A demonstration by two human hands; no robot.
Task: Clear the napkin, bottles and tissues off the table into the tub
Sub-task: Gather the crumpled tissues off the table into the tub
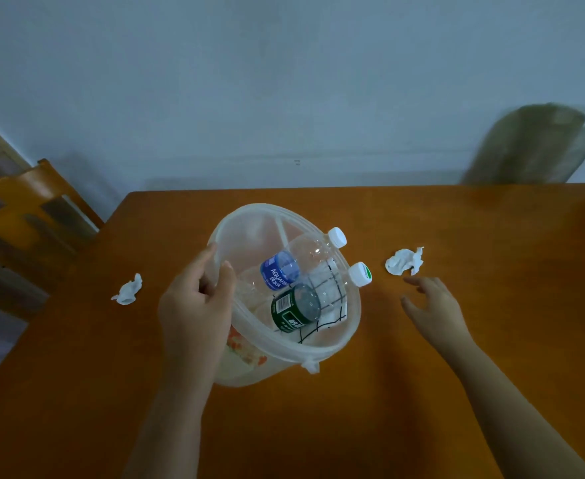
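The translucent tub [332, 344] stands mid-table [491, 236], partly hidden by the left hand [194, 302] gripping its rim. Inside lie two bottles [305, 264] over a grid-patterned napkin [332, 292]. The right hand [432, 302], fingers spread and empty, hovers near one crumpled tissue [405, 261]; another tissue [128, 290] lies toward the left edge.

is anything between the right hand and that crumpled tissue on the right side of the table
Nothing visible. The right hand is open just short of the crumpled tissue, with only bare table between them. The tub, held at its rim by the left hand, sits off to the side.
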